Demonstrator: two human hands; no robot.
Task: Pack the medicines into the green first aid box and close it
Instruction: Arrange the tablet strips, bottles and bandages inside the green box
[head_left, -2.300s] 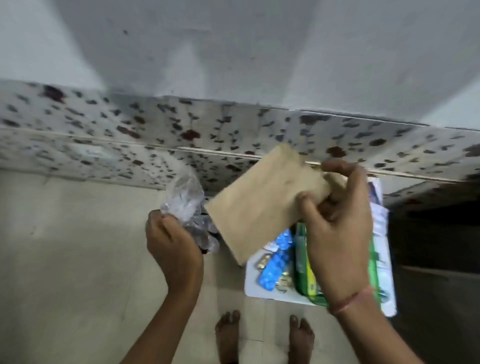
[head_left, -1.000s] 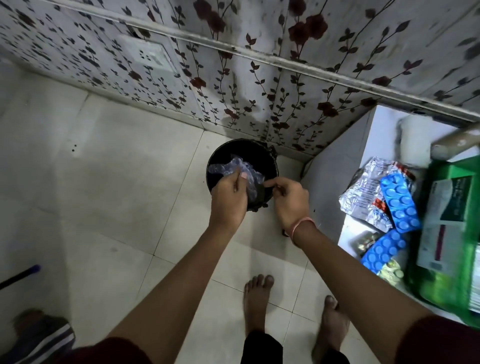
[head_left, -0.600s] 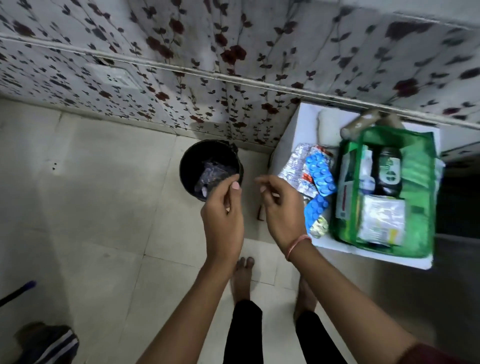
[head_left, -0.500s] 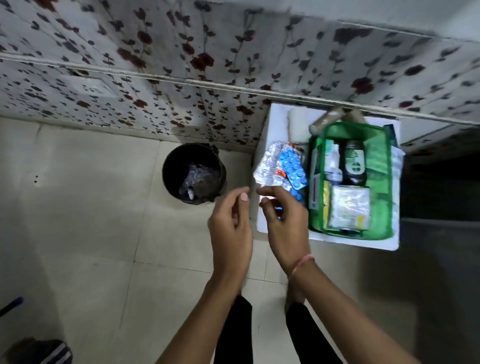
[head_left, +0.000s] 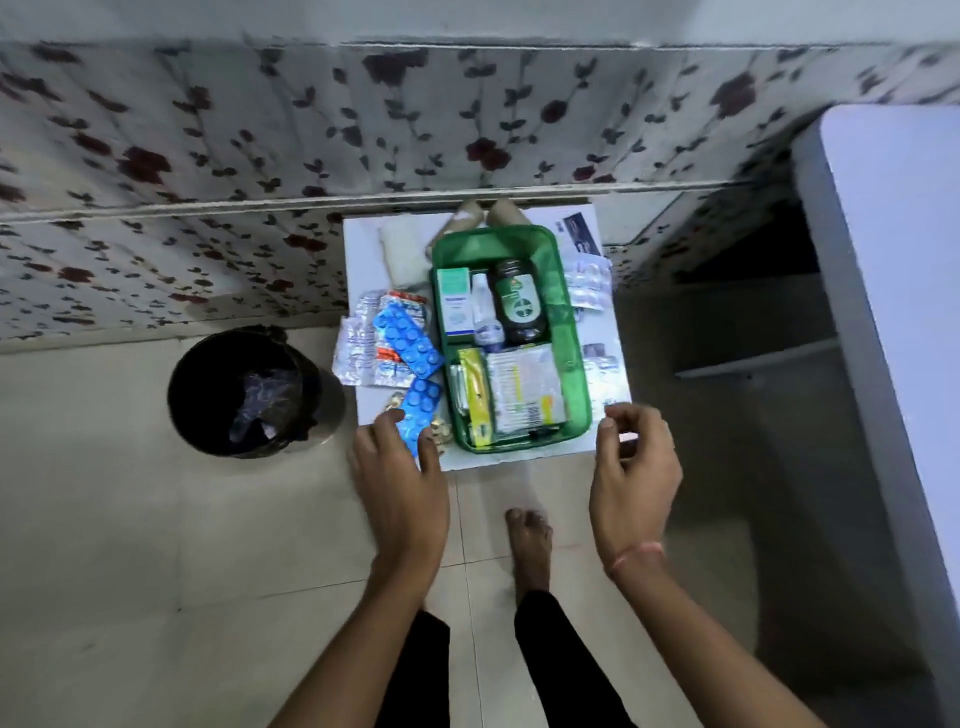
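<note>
Left hand (head_left: 402, 467) spread, fingertips resting on blue blister strip (head_left: 415, 415) at centre; right hand (head_left: 631, 467) loosely curled, empty, hovering right of green first aid box (head_left: 574, 364)

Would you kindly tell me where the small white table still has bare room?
Only the near edge below the green box, between both hands. Left is crowded with blister strips; right holds more strips.

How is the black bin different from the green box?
The black bin is round and stands on the floor; the green first aid box is rectangular and sits on the white table. The bin holds crumpled plastic; the box holds bottles and medicine packs. Both are open on top.
</note>
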